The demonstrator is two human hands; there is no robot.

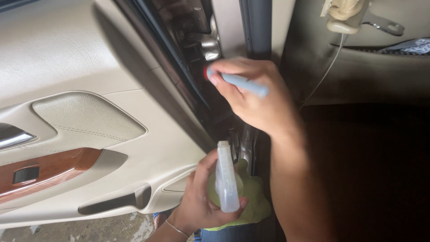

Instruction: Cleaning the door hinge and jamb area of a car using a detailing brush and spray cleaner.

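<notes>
Your right hand (255, 101) is clamped on a pale blue plastic brush handle (244, 84), its red tip at the dark door-hinge gap (197, 67) far centre. Your left hand (201, 197) grips a clear spray bottle (226, 179) over a yellow-green cloth (255, 201), near centre. You look mid-scrub; the next stroke likely calls for steady tip pressure.

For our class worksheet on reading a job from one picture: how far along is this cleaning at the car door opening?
Done: nothing can be judged finished; the beige door panel shows no visible wet patches or wipe marks. In hand: the right hand works a light blue handled tool into the dark door jamb, while the left hand holds a spray bottle and a green cloth. Left: the jamb itself, probably.
</notes>
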